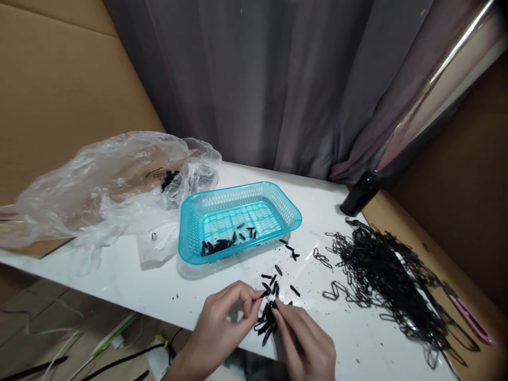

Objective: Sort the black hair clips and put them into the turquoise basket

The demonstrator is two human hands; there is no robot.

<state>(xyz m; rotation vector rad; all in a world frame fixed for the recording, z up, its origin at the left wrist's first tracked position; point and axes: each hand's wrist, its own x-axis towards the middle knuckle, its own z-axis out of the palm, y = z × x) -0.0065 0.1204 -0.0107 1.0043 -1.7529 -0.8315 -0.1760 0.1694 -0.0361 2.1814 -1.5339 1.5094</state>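
My left hand (222, 325) pinches a small black plastic piece (264, 292) between thumb and fingers, near the front edge of the white table (159, 286). My right hand (305, 341) rests beside it, fingertips pressed on a little heap of black pieces (266, 323); whether it grips one I cannot make out. More black pieces (278, 272) lie scattered just beyond. A turquoise plastic basket (190, 233) behind them holds several black pieces (222, 244).
A tangled pile of black wire clips (389, 270) spreads across the right of the table, with pink snips (470, 317) beside it. A crumpled clear plastic bag (107, 185) lies left. A black cylinder (359, 193), grey curtain and cardboard walls stand behind.
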